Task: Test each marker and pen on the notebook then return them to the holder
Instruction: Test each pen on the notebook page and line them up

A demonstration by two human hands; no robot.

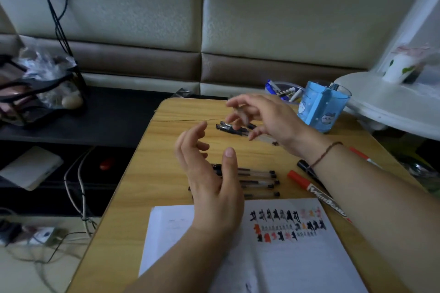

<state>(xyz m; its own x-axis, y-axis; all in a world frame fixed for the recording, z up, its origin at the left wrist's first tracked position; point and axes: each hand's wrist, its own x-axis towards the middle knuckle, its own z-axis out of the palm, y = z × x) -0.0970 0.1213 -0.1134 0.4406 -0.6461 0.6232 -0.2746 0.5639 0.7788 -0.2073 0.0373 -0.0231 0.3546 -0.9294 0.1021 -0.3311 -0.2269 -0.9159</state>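
Head view, landmark = notebook (273, 245), open on counter (142, 197), covered in test scribbles. Just beyond it: row of thin black pens (259, 181); red whiteboard marker (307, 185) at its far right corner. Further out, a loose pen pair (228, 128) under right hand (269, 119): fingers spread, blurred, nothing clearly pinched. Left hand (209, 173) open, hovering over the row. Blue holder (321, 107) far right of notebook, contents hidden; markers visible in a clear tub (283, 90) behind. Pens likely light, stiff, prone to rolling; pinch mid-barrel.
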